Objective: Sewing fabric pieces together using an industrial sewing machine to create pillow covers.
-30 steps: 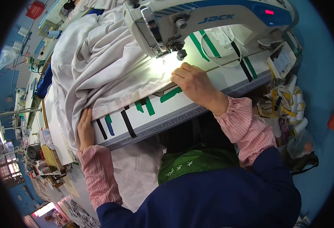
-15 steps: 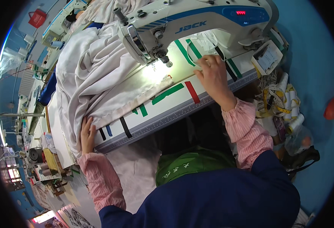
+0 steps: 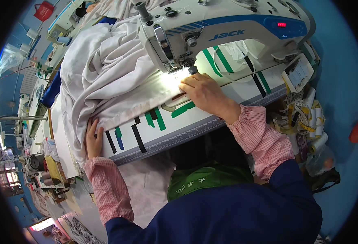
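Observation:
A large pale fabric piece (image 3: 105, 69) lies bunched on the sewing machine's table, its long folded hem running up to the needle. My left hand (image 3: 93, 139) rests on the near left end of this hem, fingers stretched out. At the lit needle area of the sewing machine (image 3: 191, 40), my right hand (image 3: 206, 94) has its fingers bent and close together at the hem's right end. Its fingertips are partly lost in glare, so what they pinch is hidden. A thin white strip (image 3: 216, 61) loops on the table beyond my right hand.
Coloured tape strips (image 3: 139, 138) mark the white tabletop, and a ruler strip (image 3: 175, 139) lines its front edge. On the right stand a small white box (image 3: 297, 73) and a pile of thread spools and measuring tapes (image 3: 305, 116). Other machines line the left.
My right hand has moved left and toward me, from beside the white strip to the needle area. The left hand stays on the hem. The whole view has shifted slightly.

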Motion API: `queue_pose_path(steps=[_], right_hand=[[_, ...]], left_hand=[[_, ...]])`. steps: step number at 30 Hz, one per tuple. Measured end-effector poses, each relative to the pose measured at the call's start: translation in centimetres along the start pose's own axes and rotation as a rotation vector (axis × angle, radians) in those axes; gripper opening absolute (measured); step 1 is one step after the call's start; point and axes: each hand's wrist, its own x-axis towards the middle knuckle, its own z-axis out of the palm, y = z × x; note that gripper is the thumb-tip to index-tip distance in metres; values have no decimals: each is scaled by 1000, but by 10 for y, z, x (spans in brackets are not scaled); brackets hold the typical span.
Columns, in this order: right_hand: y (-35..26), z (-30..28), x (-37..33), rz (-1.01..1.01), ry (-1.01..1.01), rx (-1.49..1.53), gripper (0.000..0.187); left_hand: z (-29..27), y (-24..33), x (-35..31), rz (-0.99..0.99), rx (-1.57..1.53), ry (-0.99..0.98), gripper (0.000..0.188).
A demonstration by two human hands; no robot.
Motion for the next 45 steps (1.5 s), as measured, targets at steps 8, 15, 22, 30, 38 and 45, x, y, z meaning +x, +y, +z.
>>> queue_pose_path(steps=[8,15,22,30,38,45], right_hand=[[13,-38,-36,245,252,-101,18],[7,-67,-51,289,160,-253,8],[-46,-48,-2,293,-85,727,10],[26,-30,30,470,-94,477,14],[36,-8,29,394,-122,205,46],[34,-10,36,467,-145,67,11]], left_hand=[[1,-6,8,59,92,71,39],[2,42,5,-61,482,199,34],[77,255,18,773,-267,274,37],[105,217,93,817,-132,254,28],[117,178,117,991,22,25,27],[118,184,110,879,190,11,27]])
